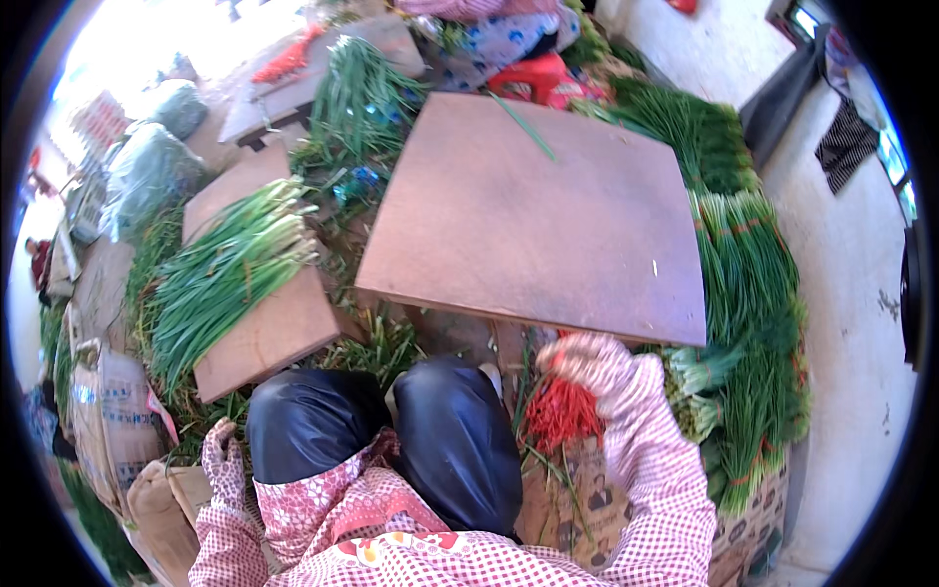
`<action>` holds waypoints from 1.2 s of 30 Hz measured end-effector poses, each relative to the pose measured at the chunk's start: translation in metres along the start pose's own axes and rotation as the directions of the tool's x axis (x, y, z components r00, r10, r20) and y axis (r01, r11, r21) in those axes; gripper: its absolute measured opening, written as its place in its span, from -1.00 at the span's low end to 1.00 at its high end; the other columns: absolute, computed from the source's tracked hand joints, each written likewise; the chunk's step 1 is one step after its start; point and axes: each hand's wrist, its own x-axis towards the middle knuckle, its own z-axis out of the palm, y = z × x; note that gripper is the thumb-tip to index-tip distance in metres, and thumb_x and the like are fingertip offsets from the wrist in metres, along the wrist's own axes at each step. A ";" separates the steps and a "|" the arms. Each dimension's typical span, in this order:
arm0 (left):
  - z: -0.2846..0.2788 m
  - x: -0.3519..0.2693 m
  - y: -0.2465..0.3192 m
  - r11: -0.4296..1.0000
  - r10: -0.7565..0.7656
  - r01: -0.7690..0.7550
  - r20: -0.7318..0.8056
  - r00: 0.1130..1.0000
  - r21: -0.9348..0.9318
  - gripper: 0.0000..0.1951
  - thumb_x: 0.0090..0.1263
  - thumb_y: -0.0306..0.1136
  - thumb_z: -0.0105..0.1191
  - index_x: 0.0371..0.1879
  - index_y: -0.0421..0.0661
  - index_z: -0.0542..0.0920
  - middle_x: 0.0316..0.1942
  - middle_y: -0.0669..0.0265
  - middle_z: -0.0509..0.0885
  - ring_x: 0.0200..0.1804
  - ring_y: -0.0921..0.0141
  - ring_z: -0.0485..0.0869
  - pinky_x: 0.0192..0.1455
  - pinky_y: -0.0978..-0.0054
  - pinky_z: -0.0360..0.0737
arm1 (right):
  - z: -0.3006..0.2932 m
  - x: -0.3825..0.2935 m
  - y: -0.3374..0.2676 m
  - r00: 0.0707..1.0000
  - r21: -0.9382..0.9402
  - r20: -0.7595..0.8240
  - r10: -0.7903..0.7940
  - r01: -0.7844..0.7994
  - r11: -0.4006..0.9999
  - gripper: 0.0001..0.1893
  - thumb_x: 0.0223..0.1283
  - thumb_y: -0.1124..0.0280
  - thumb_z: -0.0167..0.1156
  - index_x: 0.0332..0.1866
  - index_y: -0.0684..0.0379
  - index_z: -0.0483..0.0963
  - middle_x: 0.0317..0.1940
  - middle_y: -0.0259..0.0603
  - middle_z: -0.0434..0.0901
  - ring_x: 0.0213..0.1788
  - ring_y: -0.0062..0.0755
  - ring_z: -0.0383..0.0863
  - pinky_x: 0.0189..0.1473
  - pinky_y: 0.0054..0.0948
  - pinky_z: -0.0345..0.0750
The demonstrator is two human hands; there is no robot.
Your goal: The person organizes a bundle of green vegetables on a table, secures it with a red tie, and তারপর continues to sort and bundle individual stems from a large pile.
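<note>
My left hand (222, 462), in a spotted glove, hangs beside my left knee with its fingers loosely bent and nothing visible in it. Near the front edge of a brown wooden table (528, 220), my right hand (579, 359) is over a bundle of red ties (561, 414). That hand is blurred, and whether ties are between its fingers cannot be told. On the low wooden bench (286, 312) to the left lies a pile of green garlic chives (235, 271), pale ends toward the table. One loose green leaf (524, 128) rests at the table's far side.
Tied chive bundles (741, 257) are stacked along the right, by a white wall (843, 293). Loose leaves (374, 341) litter the floor. Another chive heap (359, 88) stands ahead, near a person's patterned clothing (491, 48). Plastic bags (150, 172) and a woven sack (117, 403) are at left.
</note>
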 end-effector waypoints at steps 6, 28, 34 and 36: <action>-0.035 -0.067 -0.029 0.943 -0.308 0.289 -0.107 0.945 -0.163 -0.77 0.22 -0.66 -0.08 -0.18 -0.19 0.55 -0.08 0.19 0.58 0.04 0.32 0.52 0.19 0.42 0.37 | -0.072 0.142 -0.082 0.909 -0.086 -0.404 -0.107 0.079 0.993 -0.77 0.16 0.28 0.22 -0.09 0.05 0.54 -0.36 -0.36 0.65 -0.46 -0.59 0.59 -0.51 -0.65 0.38; -0.015 0.065 0.087 0.873 0.044 -0.076 -0.078 0.996 -0.481 -0.84 0.27 -0.57 0.00 -0.20 -0.16 0.58 -0.13 0.22 0.62 -0.05 0.37 0.58 0.07 0.45 0.48 | 0.071 0.263 -0.086 0.973 -0.988 0.142 -0.181 0.129 -0.083 -0.43 0.05 0.13 0.17 0.20 0.07 0.31 0.20 -0.06 0.32 0.30 -0.06 0.20 0.32 -0.19 0.17; 0.055 0.099 0.127 0.606 0.517 -0.264 0.119 0.848 -0.751 -0.79 0.26 -0.50 0.04 -0.12 -0.13 0.57 -0.14 0.19 0.62 -0.06 0.25 0.60 0.04 0.38 0.51 | 0.237 0.349 -0.092 0.876 -0.880 0.458 -0.149 0.423 -0.218 -0.46 0.17 0.13 0.08 0.24 0.11 0.28 0.21 -0.11 0.33 0.28 -0.19 0.25 0.31 -0.29 0.19; 0.064 0.096 0.113 0.621 0.516 -0.251 0.146 0.844 -0.743 -0.78 0.23 -0.53 0.04 -0.13 -0.13 0.58 -0.14 0.18 0.63 -0.07 0.21 0.60 -0.02 0.36 0.54 | 0.243 0.380 -0.073 0.926 -0.920 0.366 0.088 0.375 -0.113 -0.45 0.20 0.12 0.06 0.26 0.11 0.24 0.21 -0.09 0.32 0.28 -0.18 0.26 0.29 -0.29 0.23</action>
